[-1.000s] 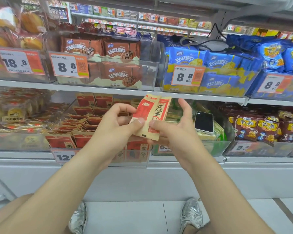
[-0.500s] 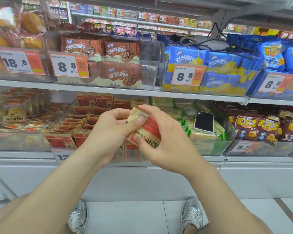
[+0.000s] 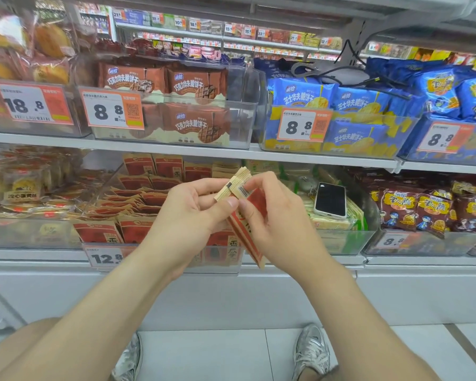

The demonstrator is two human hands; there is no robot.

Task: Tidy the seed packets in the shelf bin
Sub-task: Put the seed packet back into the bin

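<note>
"Paper and red film, by the look. The stack of seed packets (image 3: 241, 189) is up between both hands, just in front of the shelf bin (image 3: 101, 188) and tilted."

"How will it handle?"

"Light and thin, I'd judge. It looks bendy rather than stiff, and the smooth faces may slide over one another. The left hand (image 3: 190, 213) pinches the tan upper end, thumb on the near face and fingers curled behind. The right hand (image 3: 283, 224) pinches the red middle between thumb and forefinger."

"Best hold?"

"Across the flat faces, towards both ends, so the stack can't fan out."

"And the room?"

"It's a shop aisle. Along the lower shelf (image 3: 33, 254) from the left there are wrapped pastries (image 3: 22, 185), then the clear seed bin. Its packets stand upright at the back and front but lie heaped askew between. A price tag (image 3: 105, 258) is on the front. Next, a phone (image 3: 331, 199) lies on green-and-cream packs (image 3: 333, 224), then come dark red snack bags (image 3: 412, 210). Pale floor tiles (image 3: 217, 353) lie below."
</note>
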